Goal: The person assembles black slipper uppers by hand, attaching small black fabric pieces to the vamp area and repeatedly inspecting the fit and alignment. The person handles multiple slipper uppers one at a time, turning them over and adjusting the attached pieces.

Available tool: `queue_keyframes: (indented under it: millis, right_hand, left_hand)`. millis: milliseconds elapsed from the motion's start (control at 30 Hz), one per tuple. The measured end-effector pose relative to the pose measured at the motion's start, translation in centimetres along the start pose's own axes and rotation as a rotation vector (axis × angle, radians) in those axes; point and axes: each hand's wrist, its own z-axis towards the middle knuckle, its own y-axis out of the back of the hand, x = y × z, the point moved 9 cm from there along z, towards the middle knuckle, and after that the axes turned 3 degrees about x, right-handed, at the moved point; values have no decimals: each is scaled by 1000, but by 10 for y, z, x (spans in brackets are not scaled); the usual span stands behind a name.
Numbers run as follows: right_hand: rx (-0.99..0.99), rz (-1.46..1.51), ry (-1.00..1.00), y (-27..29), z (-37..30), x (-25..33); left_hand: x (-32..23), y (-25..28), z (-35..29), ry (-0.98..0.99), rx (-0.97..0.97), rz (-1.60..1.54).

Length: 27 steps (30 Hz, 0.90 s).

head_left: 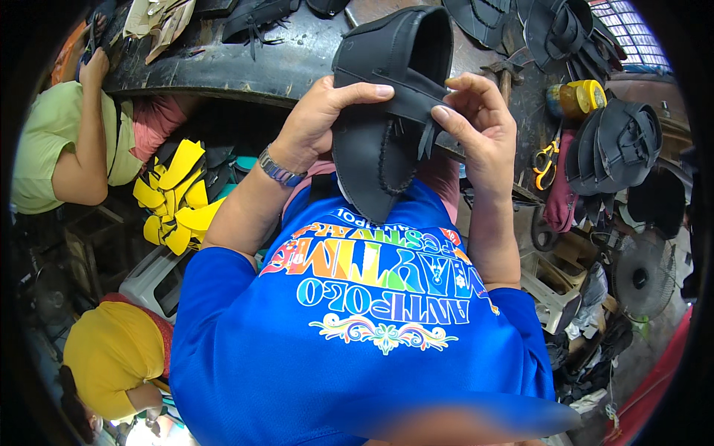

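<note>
A black shoe upper (364, 134) hangs above my lap at the table's edge, its opening toward the far side and its rounded toe pointing at me. Gathered stitching curves around the toe, and a small tassel dangles near its right side. My left hand (309, 123) is closed on the upper's left edge, thumb on top and the other fingers hidden behind. At the right edge, my right hand (483, 123) pinches the strap area between bent thumb and fingers. Whether a thread is also between those fingertips is too small to tell.
The dark worktable (297, 67) carries more black uppers (554, 33) and a hammer (507, 70). To the right are a yellow-lidded jar (576, 98), orange-handled scissors (547, 165), stacked uppers (613, 149) and a fan (643, 275). Yellow pieces (178, 189) lie left; two co-workers sit nearby.
</note>
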Motion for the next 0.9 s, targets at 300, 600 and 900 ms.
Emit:
queue_keyframes:
  millis: [300, 600, 900]
  right_hand:
    - [28, -85, -3, -9, 11, -16]
    - [8, -1003, 461, -40, -3, 45]
    - [92, -348, 156, -36, -4, 41]
  left_hand:
    - [1, 28, -7, -24, -26, 48]
    - [-6, 16, -13, -115, -8, 48]
    - [-6, -2, -13, -171, -67, 22]
